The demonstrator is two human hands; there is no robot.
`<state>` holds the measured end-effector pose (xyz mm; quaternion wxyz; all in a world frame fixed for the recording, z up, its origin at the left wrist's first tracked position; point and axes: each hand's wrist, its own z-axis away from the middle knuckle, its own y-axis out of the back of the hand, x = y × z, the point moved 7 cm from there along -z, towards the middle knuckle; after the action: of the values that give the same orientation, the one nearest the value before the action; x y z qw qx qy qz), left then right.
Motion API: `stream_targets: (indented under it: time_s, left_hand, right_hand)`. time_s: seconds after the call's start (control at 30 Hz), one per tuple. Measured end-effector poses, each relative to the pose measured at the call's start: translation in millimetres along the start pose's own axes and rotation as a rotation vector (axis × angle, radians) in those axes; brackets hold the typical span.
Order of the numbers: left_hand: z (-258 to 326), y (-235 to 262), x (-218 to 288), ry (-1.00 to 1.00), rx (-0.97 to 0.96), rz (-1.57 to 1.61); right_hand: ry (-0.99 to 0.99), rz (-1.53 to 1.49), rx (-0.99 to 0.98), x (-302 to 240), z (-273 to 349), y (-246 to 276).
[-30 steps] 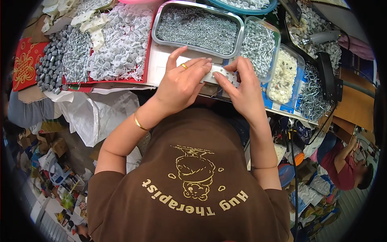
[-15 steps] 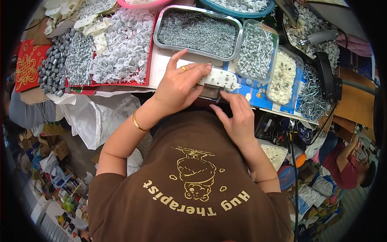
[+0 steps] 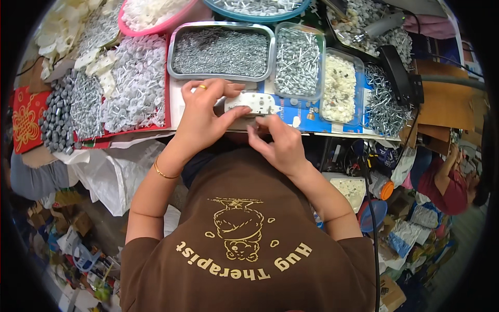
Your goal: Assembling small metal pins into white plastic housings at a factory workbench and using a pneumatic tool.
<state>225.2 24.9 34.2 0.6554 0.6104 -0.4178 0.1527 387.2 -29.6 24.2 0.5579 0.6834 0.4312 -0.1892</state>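
Holding: left hand [image 3: 200,117] pinches the white plastic plate [image 3: 253,103] steady by its near end.
Fitting: right hand [image 3: 278,143], fingertips closed just beneath, likely adding a small part; contents unclear.
Beyond: metal tray of screws [image 3: 221,51], within reach.

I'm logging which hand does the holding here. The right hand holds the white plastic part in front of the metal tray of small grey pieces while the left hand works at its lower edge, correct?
Not quite: the hands are swapped. In the head view the left hand, wearing a ring, holds the white plastic part in front of the metal tray of small grey pieces, while the right hand works at its lower edge.
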Motion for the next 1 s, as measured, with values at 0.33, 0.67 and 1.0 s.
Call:
stream_targets:
  time_s: [0.33,0.67,1.0]
  left_hand:
    - [8,-1,12,-0.152,0.152,-0.152]
    - [12,0,11,-0.348,0.120,-0.226]
    - [1,25,10,-0.145,0.126,-0.044]
  right_hand:
    - [-0.306,-0.118,-0.054,41,-26,43]
    - [-0.296,0.534,-0.040,90,-4,140]
    - [-0.333,0.346,0.041,85,-15,130]
